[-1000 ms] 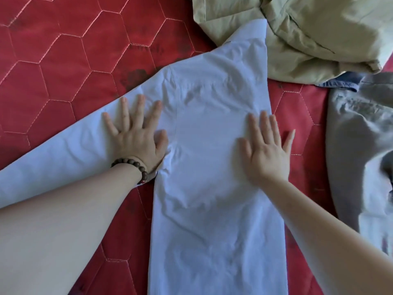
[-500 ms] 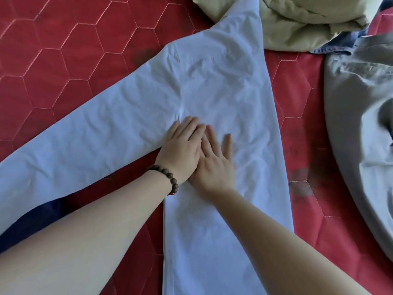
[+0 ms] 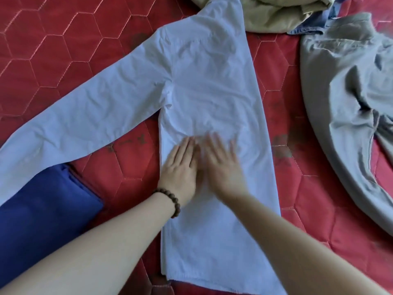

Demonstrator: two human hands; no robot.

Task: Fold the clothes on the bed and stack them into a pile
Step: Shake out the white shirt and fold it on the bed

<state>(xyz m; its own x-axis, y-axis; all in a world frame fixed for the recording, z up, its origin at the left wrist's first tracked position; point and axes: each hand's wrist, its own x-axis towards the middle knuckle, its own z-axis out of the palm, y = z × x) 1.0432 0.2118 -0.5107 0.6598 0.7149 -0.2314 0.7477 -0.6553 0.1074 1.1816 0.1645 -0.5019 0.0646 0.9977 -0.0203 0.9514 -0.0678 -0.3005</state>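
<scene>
Red quilted bedding (image 3: 63, 50) stitched in a hexagon pattern covers the bed and carries four separate garments plus a scrap of a fifth. Nearest, two bare forearms reach in from the bottom edge, and the two hands lie side by side, touching or nearly so, on the middle of one white long-sleeved shirt (image 3: 212, 92). The left hand (image 3: 180, 165) rests flat with its fingers straight and together, holding nothing, and one dark wooden bead bracelet (image 3: 170, 201) circles its wrist. The right hand (image 3: 223, 167) is blurred, its fingers spread and laid on the cloth, also grasping nothing. That shirt lies with its body folded into a long narrow panel running from the bottom edge up toward the top, while one sleeve (image 3: 85, 120) stretches out flat to the left; a second sleeve cannot be made out. At the lower left, one folded dark blue garment (image 3: 42, 220) sits just beside the sleeve's end. To the right, apart from the shirt, one grey garment (image 3: 344, 92) lies loose and rumpled. Farthest away, at the top edge, one khaki garment (image 3: 276, 15) is bunched up against the shirt's upper end, with a strip of blue denim-like cloth (image 3: 308, 28) showing between it and the grey piece.
</scene>
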